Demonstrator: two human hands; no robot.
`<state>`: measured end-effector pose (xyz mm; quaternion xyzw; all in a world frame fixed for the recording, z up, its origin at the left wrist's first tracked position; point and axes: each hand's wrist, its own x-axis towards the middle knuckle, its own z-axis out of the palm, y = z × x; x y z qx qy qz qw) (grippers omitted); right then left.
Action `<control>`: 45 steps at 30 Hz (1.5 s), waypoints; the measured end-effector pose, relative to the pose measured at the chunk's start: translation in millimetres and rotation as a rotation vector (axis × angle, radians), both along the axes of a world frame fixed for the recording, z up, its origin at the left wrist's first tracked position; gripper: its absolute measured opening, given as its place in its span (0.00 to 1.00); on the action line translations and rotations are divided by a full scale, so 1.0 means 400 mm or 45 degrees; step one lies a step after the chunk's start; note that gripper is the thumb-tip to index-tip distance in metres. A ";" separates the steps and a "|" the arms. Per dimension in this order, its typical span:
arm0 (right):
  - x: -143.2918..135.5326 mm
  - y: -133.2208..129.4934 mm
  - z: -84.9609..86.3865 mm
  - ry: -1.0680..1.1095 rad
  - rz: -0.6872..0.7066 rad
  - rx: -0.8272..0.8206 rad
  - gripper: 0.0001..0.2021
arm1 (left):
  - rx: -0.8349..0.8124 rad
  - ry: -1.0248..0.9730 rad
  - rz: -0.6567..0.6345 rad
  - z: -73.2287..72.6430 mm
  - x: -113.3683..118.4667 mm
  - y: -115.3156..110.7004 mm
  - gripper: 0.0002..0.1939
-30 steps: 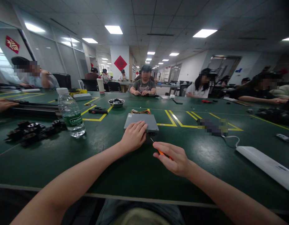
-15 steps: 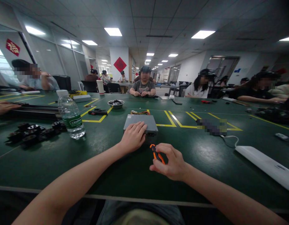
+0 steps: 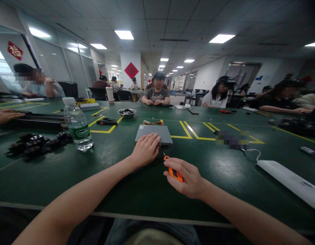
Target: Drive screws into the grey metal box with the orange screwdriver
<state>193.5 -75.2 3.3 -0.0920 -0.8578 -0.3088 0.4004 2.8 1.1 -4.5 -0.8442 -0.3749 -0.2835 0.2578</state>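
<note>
A grey metal computer power supply (image 3: 161, 132) lies on the green table in front of me, its bundle of coloured wires (image 3: 153, 123) at the far side. My left hand (image 3: 146, 147) rests flat on its top and near edge, fingers stretched out side by side. In my right hand (image 3: 185, 177) is a screwdriver (image 3: 176, 175) with an orange and black handle, gripped between thumb and fingers. Its thin shaft points up and left to the near face of the power supply, below the socket. Whether the tip touches a screw is too small to tell.
Left of my hands stand a water bottle (image 3: 79, 131) and a pile of black parts (image 3: 36, 144). Farther back are a metal bowl (image 3: 126, 113) and a black-and-red tool (image 3: 106, 121). A white power strip (image 3: 290, 180) lies at right. Several people sit around the table.
My right fingers have closed further around the screwdriver handle, which has turned and shows more orange. The left hand and power supply stay put.
</note>
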 end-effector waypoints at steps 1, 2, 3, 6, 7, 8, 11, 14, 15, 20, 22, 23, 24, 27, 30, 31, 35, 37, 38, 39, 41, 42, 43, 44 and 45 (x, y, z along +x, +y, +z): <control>0.002 0.002 -0.003 -0.007 0.007 -0.007 0.09 | 0.000 0.004 -0.001 0.001 0.000 0.000 0.20; 0.004 0.004 -0.007 -0.013 0.011 -0.024 0.09 | -0.001 0.006 -0.003 0.002 0.000 -0.001 0.20; 0.005 0.005 -0.012 -0.017 0.004 -0.049 0.08 | 0.000 0.005 -0.007 0.003 0.000 -0.002 0.20; 0.006 0.007 -0.026 -0.005 -0.074 -0.108 0.07 | 0.006 -0.006 -0.011 0.005 -0.001 -0.004 0.19; 0.007 0.006 -0.028 0.006 -0.117 -0.096 0.07 | 0.009 -0.010 -0.010 0.005 -0.001 -0.004 0.19; 0.008 0.005 -0.029 0.018 -0.154 -0.080 0.07 | 0.006 -0.010 -0.005 0.006 -0.001 -0.005 0.19; 0.014 0.002 -0.026 0.023 -0.172 -0.042 0.07 | 0.003 -0.002 -0.008 0.005 0.000 -0.005 0.19; 0.020 0.001 -0.022 -0.002 -0.113 -0.089 0.06 | 0.002 -0.003 -0.005 0.002 0.000 -0.002 0.20; 0.020 0.001 -0.020 0.005 -0.115 -0.107 0.06 | 0.001 -0.002 -0.003 0.000 0.000 -0.001 0.20; 0.015 0.003 -0.009 0.102 -0.217 -0.064 0.05 | 0.000 0.005 -0.001 -0.003 -0.001 0.002 0.20; 0.014 0.004 -0.008 0.088 -0.164 -0.047 0.06 | 0.006 -0.004 -0.009 -0.002 0.000 0.001 0.20; 0.013 0.005 -0.008 0.069 -0.128 -0.050 0.07 | 0.007 -0.006 -0.014 -0.001 0.000 0.001 0.19; 0.013 0.006 -0.010 0.049 -0.092 -0.053 0.07 | 0.010 -0.010 -0.017 -0.001 0.000 0.000 0.19; 0.008 0.006 -0.012 0.015 -0.041 -0.051 0.06 | 0.010 -0.007 -0.019 0.001 -0.001 0.000 0.19; 0.001 0.003 -0.006 0.052 -0.102 -0.004 0.06 | 0.005 -0.006 -0.010 0.000 -0.001 0.001 0.19; -0.001 0.002 -0.002 0.066 -0.128 0.014 0.06 | 0.002 -0.006 -0.008 -0.001 -0.001 0.001 0.19; 0.002 -0.001 0.000 0.033 -0.105 0.018 0.06 | 0.003 -0.006 -0.016 -0.002 0.000 0.001 0.19; 0.005 0.000 -0.005 0.008 -0.071 -0.031 0.05 | 0.015 -0.012 -0.020 -0.001 0.000 0.000 0.19; 0.007 0.001 -0.009 0.004 -0.067 -0.057 0.05 | 0.014 -0.008 -0.023 0.000 0.000 -0.001 0.19; 0.008 0.002 -0.012 0.008 -0.076 -0.072 0.05 | 0.014 -0.014 -0.018 0.001 0.001 -0.001 0.19; 0.010 0.004 -0.017 0.023 -0.120 -0.082 0.05 | 0.004 -0.010 -0.005 0.002 0.001 -0.001 0.19; 0.010 0.005 -0.018 0.030 -0.135 -0.077 0.05 | 0.005 -0.006 -0.002 0.002 0.001 -0.001 0.19; 0.010 0.006 -0.018 0.029 -0.141 -0.072 0.05 | 0.010 -0.008 -0.001 0.002 0.001 -0.001 0.19; 0.010 0.006 -0.018 0.021 -0.134 -0.072 0.05 | 0.011 -0.011 0.000 0.002 0.001 -0.001 0.19; 0.008 0.005 -0.017 0.008 -0.115 -0.081 0.05 | 0.011 -0.011 -0.002 0.002 0.001 -0.001 0.19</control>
